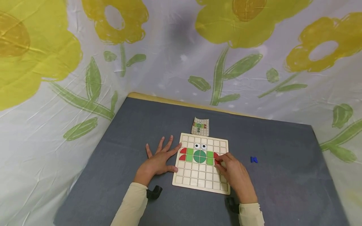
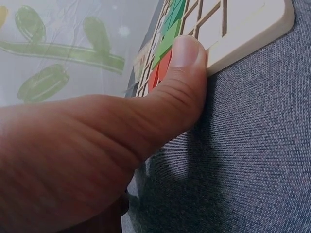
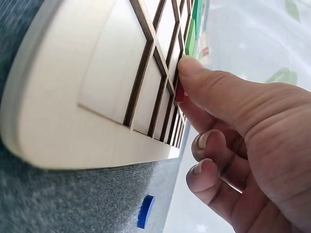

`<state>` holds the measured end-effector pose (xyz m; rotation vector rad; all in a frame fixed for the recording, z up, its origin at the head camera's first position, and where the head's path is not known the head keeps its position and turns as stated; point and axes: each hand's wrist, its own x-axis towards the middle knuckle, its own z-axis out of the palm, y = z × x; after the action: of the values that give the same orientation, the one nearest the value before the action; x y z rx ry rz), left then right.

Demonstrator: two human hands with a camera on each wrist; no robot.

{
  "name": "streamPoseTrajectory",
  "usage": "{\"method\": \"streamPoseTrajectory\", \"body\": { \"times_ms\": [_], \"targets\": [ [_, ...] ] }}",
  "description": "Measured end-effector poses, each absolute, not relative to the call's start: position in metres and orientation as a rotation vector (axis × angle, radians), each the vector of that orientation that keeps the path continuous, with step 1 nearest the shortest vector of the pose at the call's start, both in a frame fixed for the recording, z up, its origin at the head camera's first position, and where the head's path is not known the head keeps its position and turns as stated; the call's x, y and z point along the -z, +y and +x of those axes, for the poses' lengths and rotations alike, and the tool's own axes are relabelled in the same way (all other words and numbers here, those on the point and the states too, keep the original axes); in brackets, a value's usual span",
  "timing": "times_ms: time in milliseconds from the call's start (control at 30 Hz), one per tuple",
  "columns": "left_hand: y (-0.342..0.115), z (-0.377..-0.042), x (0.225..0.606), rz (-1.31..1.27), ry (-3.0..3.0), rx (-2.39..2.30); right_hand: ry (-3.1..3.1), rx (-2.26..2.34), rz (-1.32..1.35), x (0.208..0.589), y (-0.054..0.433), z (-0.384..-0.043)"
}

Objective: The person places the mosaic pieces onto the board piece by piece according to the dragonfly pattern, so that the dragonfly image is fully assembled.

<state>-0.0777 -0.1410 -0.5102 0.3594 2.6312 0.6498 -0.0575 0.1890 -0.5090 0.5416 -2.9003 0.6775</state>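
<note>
A square wooden grid board (image 1: 198, 182) lies on the dark table. In its cells sit two eye pieces (image 1: 197, 146), a dark green circle (image 1: 200, 156) made of quarter pieces, light green squares (image 1: 210, 154) on both sides and red quarter pieces (image 1: 183, 151) at the left. My left hand (image 1: 158, 161) has its fingers spread beside the board, thumb and index tip on its left edge. With thumb and index finger my right hand (image 1: 236, 171) pinches a red piece (image 3: 180, 92) at the right end of the coloured row; the fingers partly hide it.
Just behind the board stands a small pattern card (image 1: 200, 127) with a similar figure on a grid. Two small blue pieces (image 1: 254, 159) lie on the table (image 1: 282, 175) to the right. A flower-printed curtain (image 1: 169, 62) closes off the back and sides.
</note>
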Motion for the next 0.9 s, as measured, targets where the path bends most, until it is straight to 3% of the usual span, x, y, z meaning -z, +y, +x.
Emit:
{"method": "streamPoseTrajectory", "body": {
  "times_ms": [900],
  "targets": [
    [-0.141, -0.0775, 0.5114, 0.358, 2.641, -0.668, -2.987, -0.688, 0.422, 0.5079, 0.1819, -0.0567]
  ]
}}
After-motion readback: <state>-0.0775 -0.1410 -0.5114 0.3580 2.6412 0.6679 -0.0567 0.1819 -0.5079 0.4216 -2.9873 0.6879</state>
